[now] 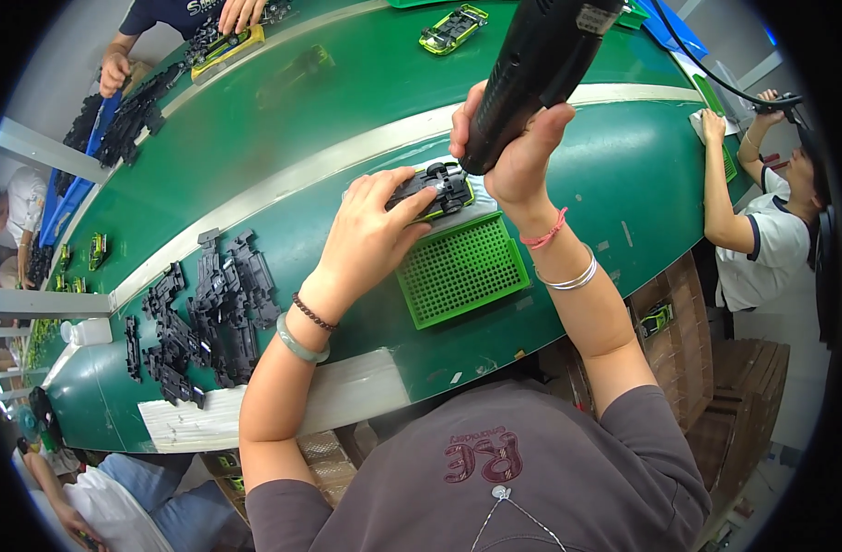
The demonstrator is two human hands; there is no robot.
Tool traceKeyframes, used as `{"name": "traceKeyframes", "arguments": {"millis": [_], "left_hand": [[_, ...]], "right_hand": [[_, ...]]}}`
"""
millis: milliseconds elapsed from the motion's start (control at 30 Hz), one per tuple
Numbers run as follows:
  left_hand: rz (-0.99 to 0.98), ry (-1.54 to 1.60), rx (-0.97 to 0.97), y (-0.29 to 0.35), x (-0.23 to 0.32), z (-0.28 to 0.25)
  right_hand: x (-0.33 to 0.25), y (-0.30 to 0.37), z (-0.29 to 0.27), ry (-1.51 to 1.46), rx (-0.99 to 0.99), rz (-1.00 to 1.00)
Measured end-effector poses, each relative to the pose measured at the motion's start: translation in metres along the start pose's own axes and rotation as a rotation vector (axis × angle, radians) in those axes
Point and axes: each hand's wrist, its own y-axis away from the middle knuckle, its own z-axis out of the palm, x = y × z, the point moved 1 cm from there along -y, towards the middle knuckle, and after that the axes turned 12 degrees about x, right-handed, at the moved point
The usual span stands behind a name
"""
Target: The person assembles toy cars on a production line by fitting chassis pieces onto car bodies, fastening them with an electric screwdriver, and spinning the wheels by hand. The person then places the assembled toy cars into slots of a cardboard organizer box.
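Observation:
My left hand (370, 230) presses down on a small toy car (439, 189) with a black underside and yellow-green body, lying upside down on the green table (283, 156). My right hand (518, 152) grips a black electric screwdriver (536, 64), held upright with its tip down on the car's chassis. The car rests at the far edge of a green perforated tray (462, 269).
A pile of black chassis parts (205, 313) lies to my left. Another yellow-green car (453, 28) sits farther across the table. Other people work at the far left corner (177, 23) and at the right (761, 212). Cardboard boxes (688, 322) stand below the table edge.

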Motion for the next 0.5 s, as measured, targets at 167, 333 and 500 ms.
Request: {"name": "traceKeyframes", "arguments": {"millis": [167, 333, 500], "left_hand": [[0.014, 0.004, -0.002, 0.0, -0.001, -0.001], [0.008, 0.009, 0.004, 0.002, -0.001, 0.0], [-0.001, 0.021, -0.003, 0.001, -0.003, -0.001]], "right_hand": [[-0.002, 0.001, 0.001, 0.03, -0.036, -0.024], [0.003, 0.003, -0.001, -0.022, 0.001, 0.015], [0.013, 0.002, 0.002, -0.048, 0.012, 0.011]]}}
